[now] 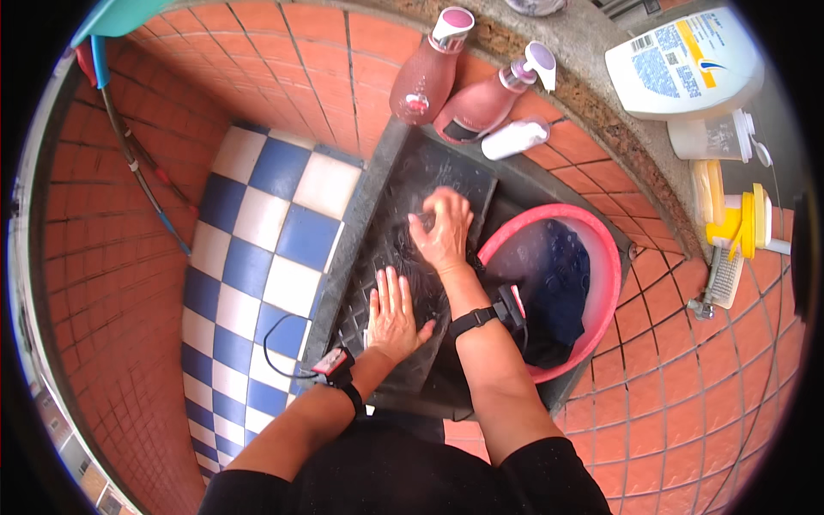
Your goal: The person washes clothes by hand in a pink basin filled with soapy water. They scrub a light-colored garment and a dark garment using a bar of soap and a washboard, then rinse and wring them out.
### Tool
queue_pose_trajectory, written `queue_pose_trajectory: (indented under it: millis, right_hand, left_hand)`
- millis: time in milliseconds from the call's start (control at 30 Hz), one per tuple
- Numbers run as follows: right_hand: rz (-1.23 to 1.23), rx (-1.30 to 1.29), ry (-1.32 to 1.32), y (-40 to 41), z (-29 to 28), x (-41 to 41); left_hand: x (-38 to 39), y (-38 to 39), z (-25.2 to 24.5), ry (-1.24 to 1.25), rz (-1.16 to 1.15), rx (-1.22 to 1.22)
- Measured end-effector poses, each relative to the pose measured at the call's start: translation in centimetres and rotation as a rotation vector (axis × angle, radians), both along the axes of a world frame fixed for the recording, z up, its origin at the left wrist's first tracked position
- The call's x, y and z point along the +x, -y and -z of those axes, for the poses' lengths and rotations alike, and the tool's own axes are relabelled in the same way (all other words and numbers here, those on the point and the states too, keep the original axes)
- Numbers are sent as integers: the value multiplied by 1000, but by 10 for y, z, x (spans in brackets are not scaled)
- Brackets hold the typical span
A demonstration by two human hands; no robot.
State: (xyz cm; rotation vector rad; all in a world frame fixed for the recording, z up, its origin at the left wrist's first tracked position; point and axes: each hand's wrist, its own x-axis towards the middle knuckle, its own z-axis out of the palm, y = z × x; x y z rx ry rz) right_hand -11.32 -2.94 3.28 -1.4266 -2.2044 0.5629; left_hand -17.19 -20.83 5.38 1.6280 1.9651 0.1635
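Note:
A wet black garment (421, 273) lies over the ridged slope of a dark stone laundry sink (444, 161). My left hand (393, 322) rests flat, palm down, on the garment's near left part, fingers extended and pointing up the slope. Farther up, my right hand (443, 225) is curled over the cloth; it is slightly blurred, and what lies under its fingers is partly hidden. Beside my right forearm stands a pink-rimmed basin (608, 283) holding dark blue cloth (557, 290) in water. Both wrists wear a black strap with a small device.
Two pink pump bottles (421, 84) (483, 103) and a white tube (515, 138) stand or lie at the sink's back edge. On the stone ledge at right are a large white bottle (682, 64), a clear container (708, 138) and a brush (726, 280). A hose (138, 167) hangs at left.

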Motion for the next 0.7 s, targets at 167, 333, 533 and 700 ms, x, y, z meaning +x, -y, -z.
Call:
queue_pose_trajectory:
  millis: [167, 333, 533, 700]
  right_hand:
    - [-16, -174, -27, 69, -45, 32]
    - [-162, 121, 31, 125, -75, 19]
    - [-21, 100, 103, -6, 12, 7]
    - [-5, -172, 45, 126, -74, 37]
  left_hand:
    - [0, 3, 1, 11, -29, 27]
    - [4, 2, 10, -617, 229, -71]
    - [0, 5, -1, 21, -35, 63]
    - [-1, 2, 6, -63, -2, -8]
